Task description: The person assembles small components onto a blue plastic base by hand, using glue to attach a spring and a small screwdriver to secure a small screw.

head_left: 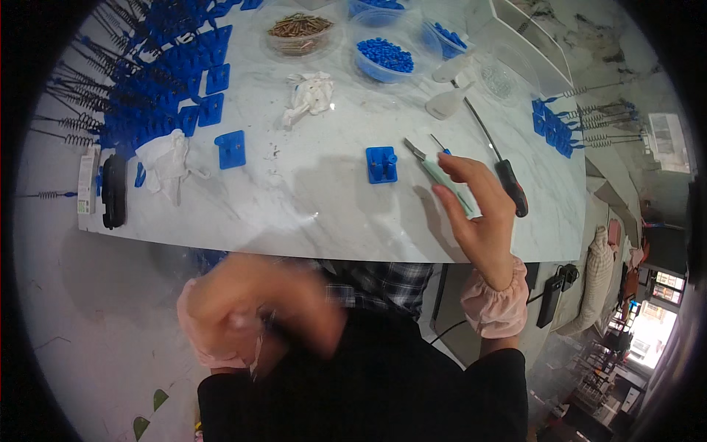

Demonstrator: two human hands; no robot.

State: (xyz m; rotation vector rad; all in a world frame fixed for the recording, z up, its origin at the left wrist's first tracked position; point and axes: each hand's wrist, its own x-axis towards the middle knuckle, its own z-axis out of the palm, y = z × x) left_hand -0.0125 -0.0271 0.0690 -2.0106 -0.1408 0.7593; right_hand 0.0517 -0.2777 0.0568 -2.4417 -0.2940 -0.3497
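Observation:
My right hand (484, 210) hovers over the right part of the table, thumb and fingers apart, holding nothing that I can see. Just under its fingertips lies a slim tool with a mint-green handle (443, 179) and a metal tip; the hand covers part of it. Left of that tool sits a small square blue plastic part (381, 165) with raised posts. My left hand (276, 298) is off the table's near edge, in front of my body, smeared by motion. Its fingers cannot be made out.
A black-handled screwdriver (510, 188) lies right of my right hand. Tubs of blue pieces (384, 57) and brass-coloured pins (300, 37) stand at the back. Many blue parts with springs (158, 88) crowd the left; more (552, 129) stand right. Crumpled tissue (168, 162) lies front left.

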